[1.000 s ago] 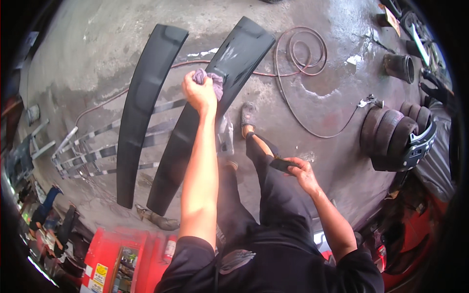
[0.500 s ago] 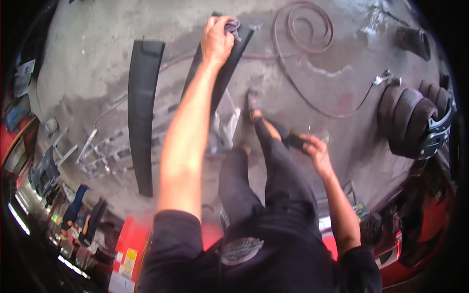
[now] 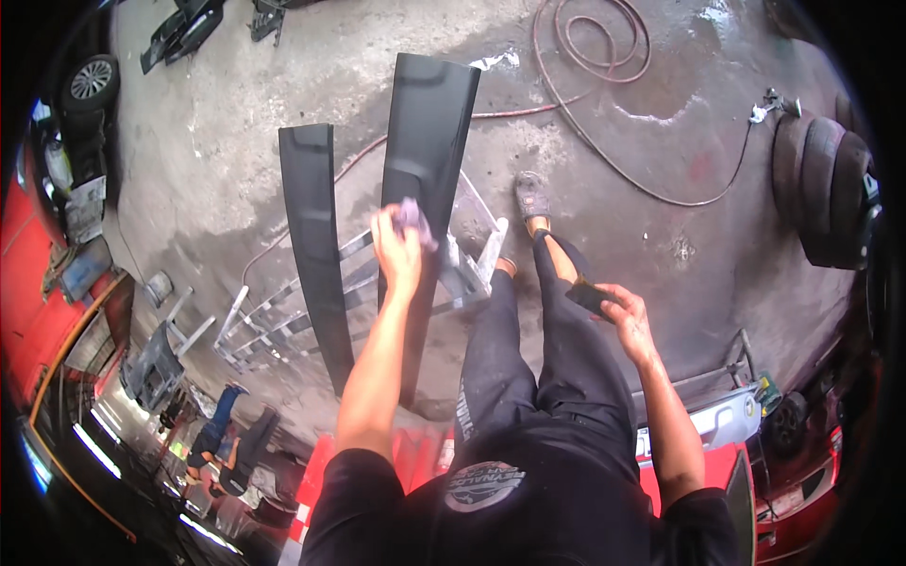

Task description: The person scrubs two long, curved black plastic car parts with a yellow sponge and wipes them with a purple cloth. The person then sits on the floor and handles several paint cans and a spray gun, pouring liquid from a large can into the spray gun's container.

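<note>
The wider black panel lies beneath the left hand and cloth.

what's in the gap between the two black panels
In the head view, a reddish hose crosses it, with pale metal bars lower down and grey floor beneath; the left arm hides the near end.

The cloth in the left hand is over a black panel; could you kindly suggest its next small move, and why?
Probably draw the cloth lightly down the black panel: the left hand has it about midway along, and more panel surface runs on toward the person, while the right hand holds a dark block off to the side.
</note>
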Available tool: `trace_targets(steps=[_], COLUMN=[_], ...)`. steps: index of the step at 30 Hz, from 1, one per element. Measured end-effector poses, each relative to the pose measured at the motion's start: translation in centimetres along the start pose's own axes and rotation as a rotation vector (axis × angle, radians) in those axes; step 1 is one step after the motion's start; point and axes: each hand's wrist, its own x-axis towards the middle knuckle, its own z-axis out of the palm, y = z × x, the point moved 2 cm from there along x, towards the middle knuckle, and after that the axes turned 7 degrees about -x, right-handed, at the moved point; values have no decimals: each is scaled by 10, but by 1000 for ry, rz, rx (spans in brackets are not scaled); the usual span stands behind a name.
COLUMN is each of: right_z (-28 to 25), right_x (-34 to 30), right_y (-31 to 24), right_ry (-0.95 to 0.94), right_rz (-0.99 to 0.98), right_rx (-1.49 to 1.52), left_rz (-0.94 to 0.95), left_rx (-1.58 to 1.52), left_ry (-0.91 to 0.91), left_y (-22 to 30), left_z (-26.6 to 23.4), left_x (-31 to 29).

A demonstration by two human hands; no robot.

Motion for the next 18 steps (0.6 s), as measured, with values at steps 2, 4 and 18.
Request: trace_targets(steps=[2,4,18], right_z=[0,2,19], right_x=[-3,-6,-17], right_y=[7,15,40], right_ry=[18,43,104], right_rz=[2,-6,-33], right_rx=[-8,36,160], left_rz=[69,236,764], left_rx=[-38,10,508], left_ry=[99,163,-499], left_y=[37,58,89], left_z=[16,32,57], left_x=[58,116,101])
